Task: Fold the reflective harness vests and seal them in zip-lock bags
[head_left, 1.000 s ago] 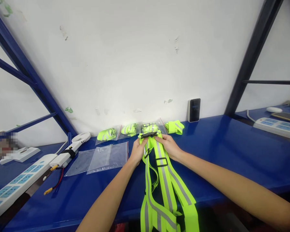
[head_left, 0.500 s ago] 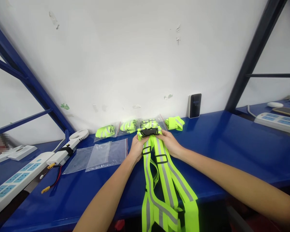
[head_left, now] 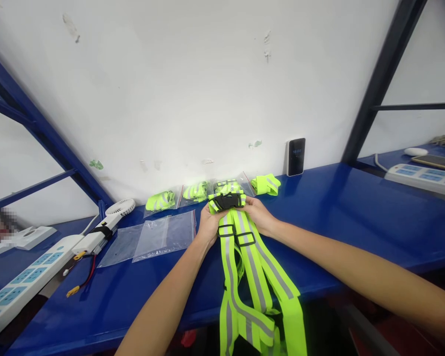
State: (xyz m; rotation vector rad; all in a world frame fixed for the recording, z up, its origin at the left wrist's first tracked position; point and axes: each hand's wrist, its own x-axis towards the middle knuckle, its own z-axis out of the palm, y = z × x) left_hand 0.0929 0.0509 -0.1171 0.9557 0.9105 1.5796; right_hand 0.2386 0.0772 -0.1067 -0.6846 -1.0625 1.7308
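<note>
As I read the feed, the left hand and right hand grip the black buckle of a lime reflective vest, raised over the blue bench so its straps hang untangled past the edge.

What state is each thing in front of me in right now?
Left hand: holding the vest just below the buckle
Right hand: holding the vest beside the buckle
Reflective safety vest: unfolded, straps hanging past the bench edge
Black plastic buckle: held up; cannot tell if fastened
Folded vest: out of any bag
Bagged vest: folded inside clear plastic
Clear zip bag: lying flat
</note>
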